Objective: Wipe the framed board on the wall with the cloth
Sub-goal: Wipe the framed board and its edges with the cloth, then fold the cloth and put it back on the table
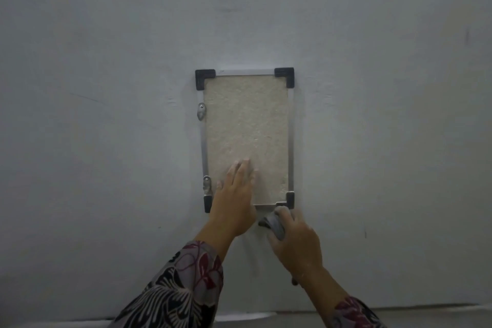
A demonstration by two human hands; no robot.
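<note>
Framed board [247, 125] hung on the grey-white wall [106, 114], portrait, roughly centre of my view. Beige, rough-textured panel inside a thin silver metal frame [291, 141]. Black plastic corner caps: top-left [204, 78], top-right [285, 76], bottom-right [290, 199], bottom-left [207, 202] partly behind my hand. Two small metal mounting clips on the left frame edge, upper [201, 111] and lower [206, 184].

My left hand [234, 200] lay flat on the lower-left part of the panel, fingers [242, 168] straight and close together, pointing up, thumb near the lower clip. It gripped nothing, just pressed against the board.

My right hand [295, 239] was just below the board's bottom-right corner, fingers curled round a bunched grey cloth [274, 224]. Cloth stuck out of the fist on the left side and sat right under the bottom frame rail, close to the bottom-right cap. Could not tell whether the cloth touched the frame or only the wall beneath it.

Both forearms came in from the bottom edge, sleeves [183, 282] in a black, white and dark-red floral print. A pale strip [80, 323] ran along the foot of the wall at the bottom of the view; too dim to say what it was.
</note>
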